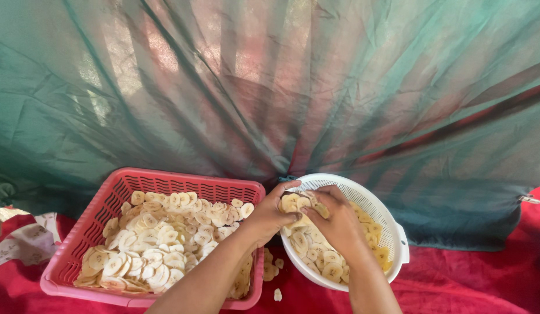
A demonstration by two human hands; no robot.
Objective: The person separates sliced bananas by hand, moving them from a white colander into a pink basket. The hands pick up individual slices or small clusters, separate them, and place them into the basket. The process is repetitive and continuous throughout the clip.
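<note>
Holding pale banana slices, a pink slotted basket sits at left; a white colander at right holds yellower slices. Both rest on red cloth before a green net curtain. Left hand and right hand meet over the colander, fingers clamped on a clump of slices.

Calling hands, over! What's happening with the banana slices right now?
Left hand and right hand both gripping a clump of banana slices over the white colander. Pink basket alongside, heaped with slices. A few loose slices on the red cloth. Nothing blocking.
</note>
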